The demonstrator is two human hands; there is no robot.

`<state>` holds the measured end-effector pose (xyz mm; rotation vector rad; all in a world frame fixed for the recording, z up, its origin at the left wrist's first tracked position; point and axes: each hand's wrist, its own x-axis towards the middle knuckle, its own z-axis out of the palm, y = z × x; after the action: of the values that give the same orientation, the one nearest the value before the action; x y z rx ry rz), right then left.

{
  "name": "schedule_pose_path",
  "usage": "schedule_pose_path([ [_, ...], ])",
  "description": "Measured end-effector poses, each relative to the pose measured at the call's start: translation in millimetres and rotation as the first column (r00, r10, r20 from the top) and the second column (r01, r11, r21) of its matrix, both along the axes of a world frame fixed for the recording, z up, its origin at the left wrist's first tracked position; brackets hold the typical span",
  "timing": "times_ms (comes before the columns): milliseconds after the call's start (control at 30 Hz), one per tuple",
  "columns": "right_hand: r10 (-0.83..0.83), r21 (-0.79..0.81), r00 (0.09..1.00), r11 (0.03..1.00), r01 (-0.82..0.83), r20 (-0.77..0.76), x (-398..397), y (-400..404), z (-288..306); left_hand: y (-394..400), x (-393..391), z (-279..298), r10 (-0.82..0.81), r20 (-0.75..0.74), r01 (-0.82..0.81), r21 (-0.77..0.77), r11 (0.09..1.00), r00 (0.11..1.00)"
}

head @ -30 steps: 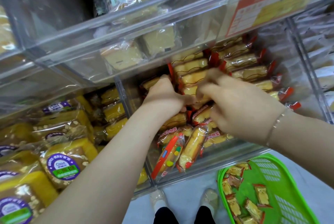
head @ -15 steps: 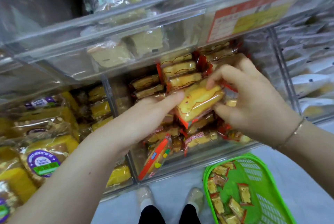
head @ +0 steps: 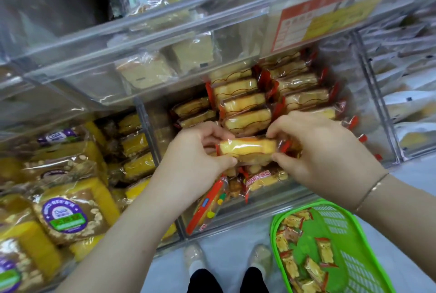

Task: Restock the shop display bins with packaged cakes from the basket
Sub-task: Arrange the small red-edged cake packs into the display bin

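Clear acrylic display bin (head: pixel 368 94) sits straight ahead of both hands, open top facing up, front wall just below the wrists. Inside it, beyond the fingertips, rows of stacked cakes (head: pixel 238 101) stand on edge with red wrapper ends, long axes running left-right, packed side by side. Green basket (head: pixel 354 212) lies below and to the right of the right wrist, on the floor, with several small packaged cakes left in it, so restocking looks unfinished. The held cake (head: pixel 247 148) is between the two hands, over the front part of the bin, long axis left-right, parallel to the stacked rows. Left hand (head: pixel 195 153) pinches its left end, thumb under, fingers curled over top. Right hand (head: pixel 316 148) pinches the right end at the crimped red seal, same way, thumb below. Both hands clamped on this one pack, neither nearer than the other; each has an end. Both forearms reach in from below, wrists about level, knuckles up. Key relation: the gap for this pack lies just ahead of the fingers, at the near end of the rows, and the pack is already aligned with them. Likely next is to set it on edge against the nearest row. Loose packs (head: pixel 266 179) lie jumbled under the hands.
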<state>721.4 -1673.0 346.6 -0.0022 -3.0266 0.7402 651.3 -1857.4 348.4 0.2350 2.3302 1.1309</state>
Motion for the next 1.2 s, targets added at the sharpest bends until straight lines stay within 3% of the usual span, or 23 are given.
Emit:
schedule_pose_path([
  [67, 0.095, 0.265, 0.992, 0.962, -0.070, -0.084, -5, -3, -3, 4, -1, -5, -0.034, -0.092, 0.019, -0.161, 0.987, 0.995],
  [133, 0.092, 0.362, 0.985, 0.932, -0.033, -0.147, -14, -2, -6, 10, -2, -12, -0.060, -0.166, 0.009, -0.293, 0.956, 0.984],
  [200, 0.062, 0.418, 0.980, 0.908, 0.023, -0.189, -23, 1, -9, 16, -5, -18, -0.061, -0.199, -0.009, -0.329, 0.944, 0.978],
  [367, 0.066, 0.538, 0.991, 0.843, 0.008, -0.118, -35, 2, -15, 28, -7, -29, -0.035, -0.219, -0.028, -0.278, 0.960, 0.975],
  [533, 0.084, 0.587, 0.985, 0.809, 0.022, -0.153, -35, 1, -17, 26, -1, -32, 0.025, -0.280, -0.077, -0.177, 0.981, 0.960],
  [667, 0.046, 0.647, 0.998, 0.760, -0.060, 0.038, -35, -3, -17, 27, -4, -36, -0.021, -0.227, -0.025, -0.197, 0.980, 0.974],
  [767, 0.046, 0.657, 0.995, 0.748, -0.094, 0.090, -40, -3, -16, 29, -6, -37, 0.002, -0.199, -0.035, -0.163, 0.986, 0.980],
  [933, 0.027, 0.679, 1.000, 0.734, -0.020, -0.001, -41, -3, -21, 25, -5, -37, 0.006, -0.204, -0.035, -0.136, 0.990, 0.979],
  [1067, 0.004, 0.669, 1.000, 0.743, 0.005, -0.012, -38, -5, -27, 29, -17, -33, -0.016, -0.036, 0.006, -0.257, 0.966, 0.999],
  [1133, -0.021, 0.672, 1.000, 0.740, 0.028, -0.019, -39, -6, -28, 35, -29, -27, 0.163, 0.160, -0.133, -0.181, 0.974, 0.974],
  [1200, -0.033, 0.671, 0.999, 0.740, 0.047, -0.033, -39, -7, -28, 42, -37, -21, 0.353, 0.283, -0.342, -0.087, 0.936, 0.892],
])
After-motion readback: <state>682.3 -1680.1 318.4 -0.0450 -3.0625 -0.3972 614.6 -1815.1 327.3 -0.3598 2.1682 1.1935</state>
